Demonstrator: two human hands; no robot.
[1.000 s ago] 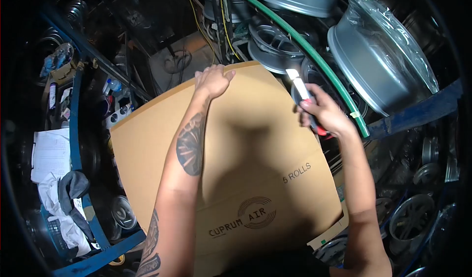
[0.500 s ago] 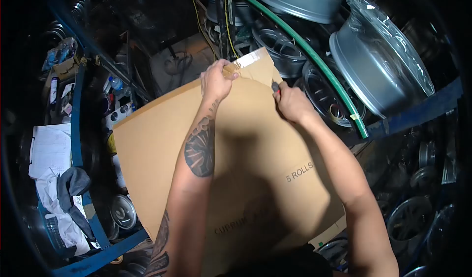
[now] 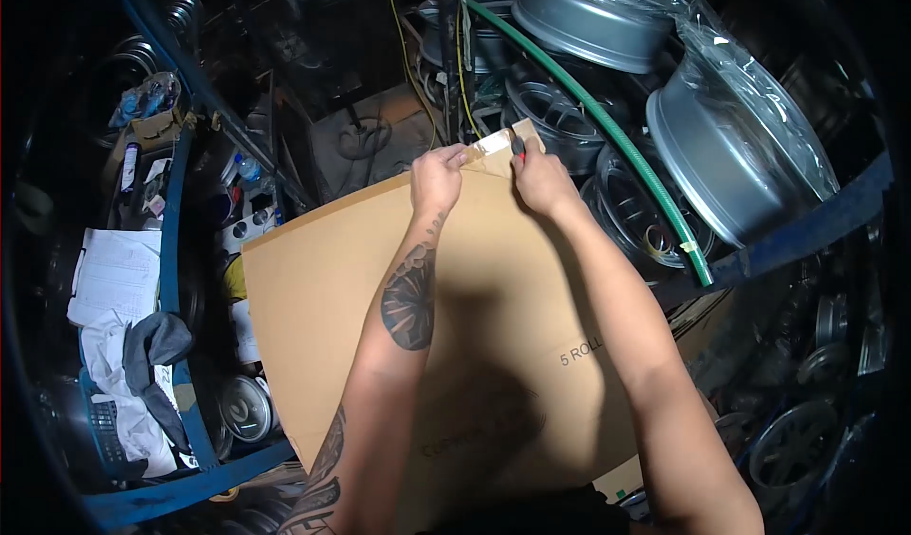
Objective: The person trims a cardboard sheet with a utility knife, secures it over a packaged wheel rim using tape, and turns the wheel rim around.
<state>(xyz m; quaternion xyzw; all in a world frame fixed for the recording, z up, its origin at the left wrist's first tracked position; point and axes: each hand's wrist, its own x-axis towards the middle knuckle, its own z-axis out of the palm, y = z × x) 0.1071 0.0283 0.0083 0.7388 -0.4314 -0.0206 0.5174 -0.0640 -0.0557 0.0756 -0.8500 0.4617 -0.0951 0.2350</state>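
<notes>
- At the far edge of the cardboard panel (image 3: 323, 279), toward its right corner, the left hand (image 3: 437, 180) has its thumb and fingers closed on a narrow cardboard flap (image 3: 528, 133).
- Just beside it, at the same far edge, the right hand (image 3: 545, 176) is wrapped around a cutter (image 3: 518, 146) with a dark part and a touch of red; whether its blade meets the cardboard cannot be told.
- Between the two hands, a shiny strip of tape (image 3: 493, 143) lies along the flap, which stands out past the far edge.
- The panel spreads beneath both forearms. Near its right edge, the print "5 ROLL" (image 3: 580, 353) runs up to the right forearm; a shadow falls over the middle and dulls more lettering near the close edge.
- Beyond the panel's far right corner, a green hose (image 3: 617, 136) slants past silver wheel rims (image 3: 716, 174), some partly wrapped in clear plastic.
- Well off the panel's left edge is a blue-edged shelf (image 3: 172, 241). Along its right edge lie papers (image 3: 116, 274), with a dark grey cloth (image 3: 157, 350) and a white cloth (image 3: 102, 345) nearer its close corner.
</notes>
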